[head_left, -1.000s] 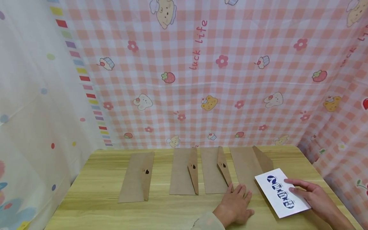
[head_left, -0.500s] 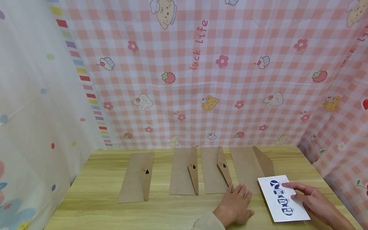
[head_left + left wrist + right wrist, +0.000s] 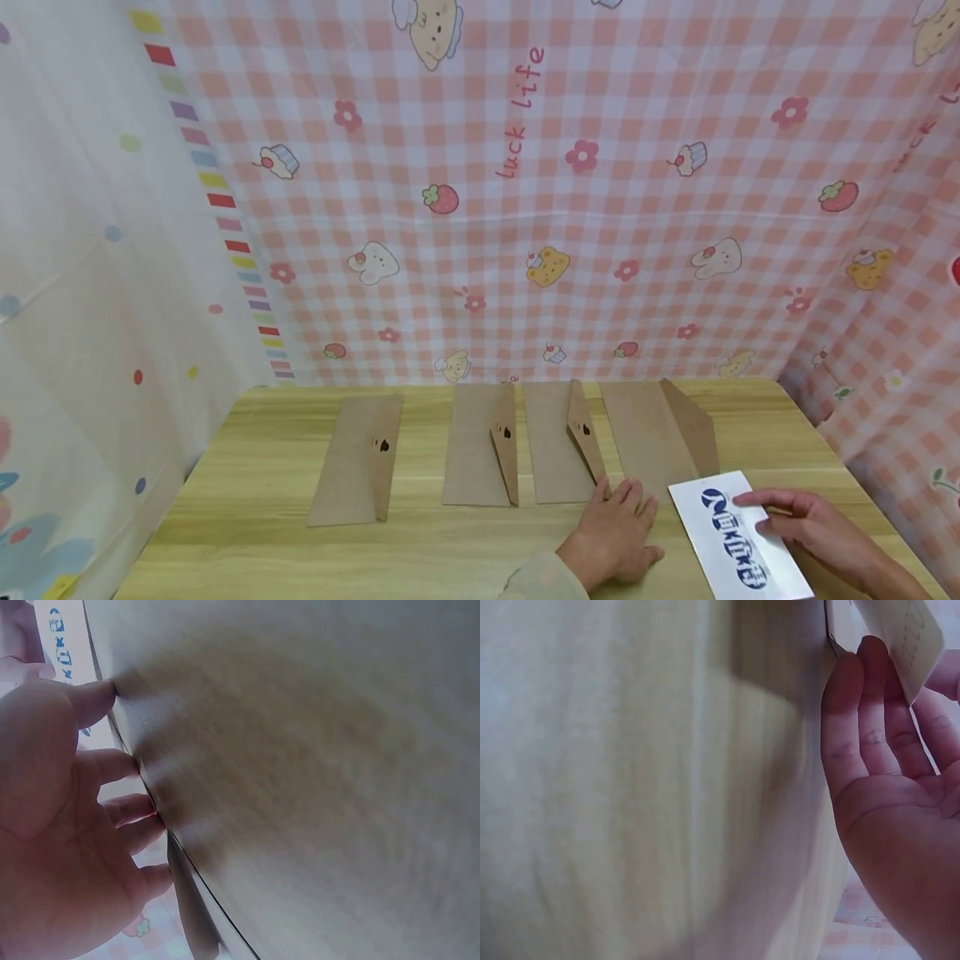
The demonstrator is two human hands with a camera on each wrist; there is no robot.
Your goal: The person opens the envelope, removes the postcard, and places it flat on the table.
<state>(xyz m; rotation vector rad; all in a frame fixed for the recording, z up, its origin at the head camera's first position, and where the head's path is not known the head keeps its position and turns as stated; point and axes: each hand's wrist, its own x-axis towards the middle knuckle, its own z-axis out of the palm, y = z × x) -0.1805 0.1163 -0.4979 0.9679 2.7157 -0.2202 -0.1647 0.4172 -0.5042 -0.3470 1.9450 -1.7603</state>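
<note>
In the head view my right hand (image 3: 821, 533) pinches a white card (image 3: 765, 533) by its right side, thumb below and forefinger along the top. Large dark blue characters are printed down the card, and a bright glare lies on it. The right wrist view shows the card's edge (image 3: 915, 645) between the thumb and the fingers (image 3: 874, 735), above the tabletop. My left hand (image 3: 613, 533) rests palm down on the table with fingers spread, its fingertips at the near corner of a brown kraft envelope (image 3: 551, 454). Past the card lies the rightmost envelope (image 3: 645, 433), its flap folded out.
Two more kraft envelopes, one at the far left (image 3: 347, 462) and one left of centre (image 3: 472, 454), lie on the wooden table (image 3: 300, 562). Both have a small dark mark on the flap. A pink checked cloth (image 3: 480, 242) hangs behind the table.
The right hand has drawn the card a little nearer to the person, down in the view, and its tilt has shifted slightly. The left hand and the envelopes have stayed put.
</note>
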